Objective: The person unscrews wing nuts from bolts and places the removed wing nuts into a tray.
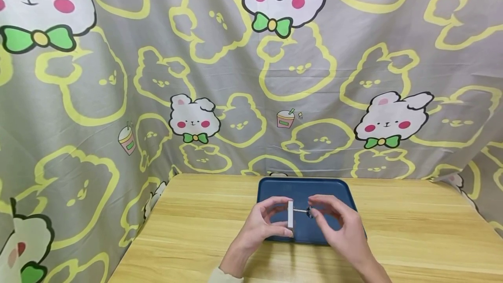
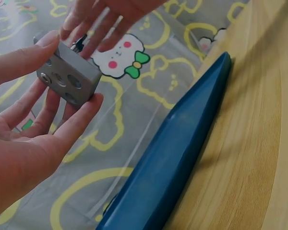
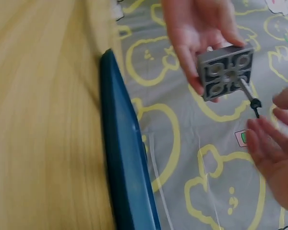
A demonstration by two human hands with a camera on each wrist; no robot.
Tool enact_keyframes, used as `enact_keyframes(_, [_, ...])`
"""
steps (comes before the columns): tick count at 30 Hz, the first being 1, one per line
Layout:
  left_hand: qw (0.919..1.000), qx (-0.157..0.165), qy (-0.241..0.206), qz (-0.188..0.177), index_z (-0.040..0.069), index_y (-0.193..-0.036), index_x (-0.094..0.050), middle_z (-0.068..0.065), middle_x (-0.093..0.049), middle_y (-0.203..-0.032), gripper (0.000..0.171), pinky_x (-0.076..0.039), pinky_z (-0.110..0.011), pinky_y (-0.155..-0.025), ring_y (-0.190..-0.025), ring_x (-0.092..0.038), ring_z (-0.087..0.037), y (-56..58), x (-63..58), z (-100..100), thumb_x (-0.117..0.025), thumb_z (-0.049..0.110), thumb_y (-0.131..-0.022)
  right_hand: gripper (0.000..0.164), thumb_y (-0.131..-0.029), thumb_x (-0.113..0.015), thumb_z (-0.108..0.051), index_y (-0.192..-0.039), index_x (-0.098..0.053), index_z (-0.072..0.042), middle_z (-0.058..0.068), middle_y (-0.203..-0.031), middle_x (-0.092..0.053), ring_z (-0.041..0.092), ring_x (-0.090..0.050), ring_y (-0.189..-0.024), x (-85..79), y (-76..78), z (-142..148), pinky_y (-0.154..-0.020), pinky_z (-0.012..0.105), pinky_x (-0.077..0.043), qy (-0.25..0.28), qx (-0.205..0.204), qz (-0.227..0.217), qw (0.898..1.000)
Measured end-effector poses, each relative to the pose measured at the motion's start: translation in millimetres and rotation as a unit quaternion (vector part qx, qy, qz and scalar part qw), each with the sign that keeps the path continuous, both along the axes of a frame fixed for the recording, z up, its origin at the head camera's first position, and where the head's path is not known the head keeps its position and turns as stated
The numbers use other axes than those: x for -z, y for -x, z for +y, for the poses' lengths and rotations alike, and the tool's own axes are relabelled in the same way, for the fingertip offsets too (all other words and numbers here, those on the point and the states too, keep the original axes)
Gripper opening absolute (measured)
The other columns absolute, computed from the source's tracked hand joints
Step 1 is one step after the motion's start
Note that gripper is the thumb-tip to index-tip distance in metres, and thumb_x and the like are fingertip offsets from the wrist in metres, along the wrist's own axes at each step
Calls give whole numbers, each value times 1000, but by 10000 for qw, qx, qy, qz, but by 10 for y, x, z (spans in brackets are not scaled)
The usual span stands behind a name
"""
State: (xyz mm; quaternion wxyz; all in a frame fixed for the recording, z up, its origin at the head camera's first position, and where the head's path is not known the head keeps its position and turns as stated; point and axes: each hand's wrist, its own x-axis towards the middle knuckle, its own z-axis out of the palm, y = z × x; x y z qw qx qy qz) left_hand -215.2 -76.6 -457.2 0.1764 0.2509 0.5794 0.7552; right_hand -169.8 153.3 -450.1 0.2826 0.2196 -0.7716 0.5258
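My left hand (image 1: 264,219) grips a small grey square block (image 1: 290,215) by its edges, between thumb and fingers. One face of the block (image 2: 67,79) has several round holes; the other face (image 3: 225,72) shows round recesses and ribs. A threaded metal screw (image 1: 300,210) sticks out of that ribbed face towards my right hand (image 1: 343,226). Its black head (image 3: 255,103) has a thin lever. My right fingers are spread around the head, the fingertips (image 3: 260,122) at the lever's end; firm contact is not clear.
Below both hands a blue tray (image 1: 271,182) with a raised rim lies on the wooden table (image 1: 196,217). A grey patterned curtain (image 1: 235,77) hangs behind the table and along its left side.
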Motion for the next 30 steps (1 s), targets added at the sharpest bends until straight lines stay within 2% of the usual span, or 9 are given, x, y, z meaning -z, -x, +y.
enact_keyframes(3, [10000,-27,55,38,-4,-137,-58,-11,-58,-136,68,-57,-45,-98,-126,-55,-25,-7,-8,6,-82,-15,-75,18,-97,-69,-1,-115,-71,-2,15,-108,-73,17,-74,-93,-48,-14,24,-78,29,-63,803,-139,-1516,9851])
enact_keyframes(8, [9990,-104,241,358,-3,-134,-61,-13,-58,-136,67,-58,-42,-97,-124,-57,-23,-19,-15,24,-82,-17,-73,36,-100,-69,-20,-121,-66,9,18,-104,-75,23,-76,-90,-78,14,82,-78,35,-64,1728,-562,-3505,9188])
enact_keyframes(10, [9983,-113,318,475,-2,-133,-62,-15,-58,-136,67,-58,-42,-97,-124,-57,-24,-21,-16,32,-82,-19,-72,40,-100,-70,-23,-122,-65,10,17,-102,-75,24,-76,-91,-75,28,104,-79,35,-64,1845,-773,-3916,8981])
enact_keyframes(12, [9976,-106,375,565,-1,-133,-62,-16,-57,-135,67,-58,-42,-96,-125,-57,-25,-19,-14,38,-82,-19,-71,40,-100,-70,-24,-122,-65,10,16,-101,-76,23,-75,-91,-68,42,125,-79,34,-63,1853,-974,-4132,8863])
enact_keyframes(16, [9965,-88,427,712,1,-132,-63,-14,-58,-133,66,-58,-41,-96,-125,-57,-25,-13,-5,48,-84,-17,-72,36,-100,-70,-21,-119,-66,10,16,-102,-76,21,-75,-91,-42,55,163,-80,34,-63,1807,-1305,-4251,8773])
enact_keyframes(19, [9963,-85,433,743,0,-132,-63,-13,-59,-132,65,-58,-40,-96,-125,-57,-25,-10,1,52,-84,-16,-73,36,-99,-71,-18,-119,-66,10,16,-102,-76,22,-75,-92,-28,53,176,-80,35,-63,1697,-1408,-4154,8825])
enact_keyframes(21, [9965,-86,448,700,1,-132,-63,-13,-59,-132,64,-58,-40,-95,-125,-58,-25,-9,1,50,-84,-14,-74,35,-98,-72,-17,-119,-66,10,15,-101,-76,23,-75,-92,-23,43,170,-79,36,-63,1548,-1335,-3953,8955])
enact_keyframes(26, [9983,-28,414,398,0,-134,-62,-15,-59,-135,63,-58,-42,-96,-124,-58,-25,-6,2,28,-85,-11,-76,22,-94,-76,-9,-111,-70,5,14,-99,-76,21,-75,-89,-1,11,100,-76,34,-64,957,-900,-2783,9515])
enact_keyframes(30, [9998,40,190,108,-2,-136,-60,-14,-59,-137,64,-57,-42,-99,-126,-57,-27,3,16,4,-85,-9,-77,21,-87,-80,2,-104,-74,-7,7,-98,-75,14,-74,-85,39,12,34,-72,28,-63,283,-551,-1194,9909])
